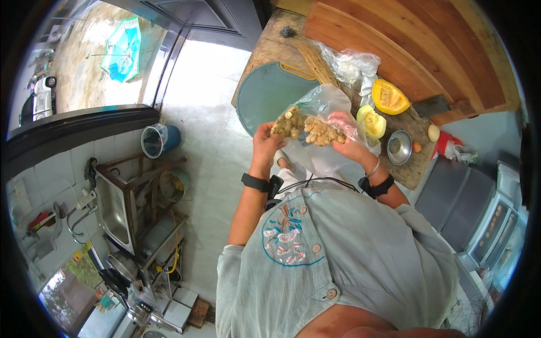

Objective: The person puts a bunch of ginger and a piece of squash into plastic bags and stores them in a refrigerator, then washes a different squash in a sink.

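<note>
My left hand [267, 141] grips a knobbly piece of ginger root [289, 123] at its lower left end. In my right hand [351, 149] is a second, paler piece of ginger root [322, 132], held by its right end. A clear plastic bag [334, 98] spreads around and behind both pieces, and part of it hangs below them. How much of the ginger lies inside the bag I cannot tell. Something pink [342, 121] shows at the bag beside the right-hand piece; its kind is unclear. Behind my left hand lies a round grey-green cutting board [264, 91].
On the wooden table [270, 40] are a cut pumpkin [389, 98], a pale green cut squash [372, 121], a metal bowl [399, 148], a cleaver [431, 105] and crumpled plastic [353, 65]. A sink [112, 211] and a lined blue bin [172, 141] stand at the left.
</note>
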A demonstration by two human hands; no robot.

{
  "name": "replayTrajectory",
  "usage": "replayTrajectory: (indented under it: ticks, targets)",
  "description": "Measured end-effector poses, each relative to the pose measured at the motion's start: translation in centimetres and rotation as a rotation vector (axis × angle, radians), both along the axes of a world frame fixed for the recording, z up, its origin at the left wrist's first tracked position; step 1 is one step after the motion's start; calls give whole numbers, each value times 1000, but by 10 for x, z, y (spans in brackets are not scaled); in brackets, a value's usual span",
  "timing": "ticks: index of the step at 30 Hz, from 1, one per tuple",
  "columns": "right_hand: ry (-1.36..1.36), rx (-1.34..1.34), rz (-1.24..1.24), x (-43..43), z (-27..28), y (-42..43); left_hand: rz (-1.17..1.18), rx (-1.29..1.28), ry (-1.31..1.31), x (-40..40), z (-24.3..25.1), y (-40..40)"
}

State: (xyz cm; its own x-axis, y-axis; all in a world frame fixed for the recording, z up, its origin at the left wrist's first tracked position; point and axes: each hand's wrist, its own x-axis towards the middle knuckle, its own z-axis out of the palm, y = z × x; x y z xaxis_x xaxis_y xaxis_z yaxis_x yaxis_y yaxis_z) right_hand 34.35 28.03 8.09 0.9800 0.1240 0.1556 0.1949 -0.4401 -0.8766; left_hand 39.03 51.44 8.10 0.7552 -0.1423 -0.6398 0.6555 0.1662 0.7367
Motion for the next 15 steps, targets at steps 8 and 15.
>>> replayTrajectory:
  ticks: [8,15]
  targets:
    - [-60,-12,-102,-11,18,19,-107,-65,40,-2,-12,-10]
    - [-28,26,-120,-7,24,25,-91,-250,88,-6,-6,-19]
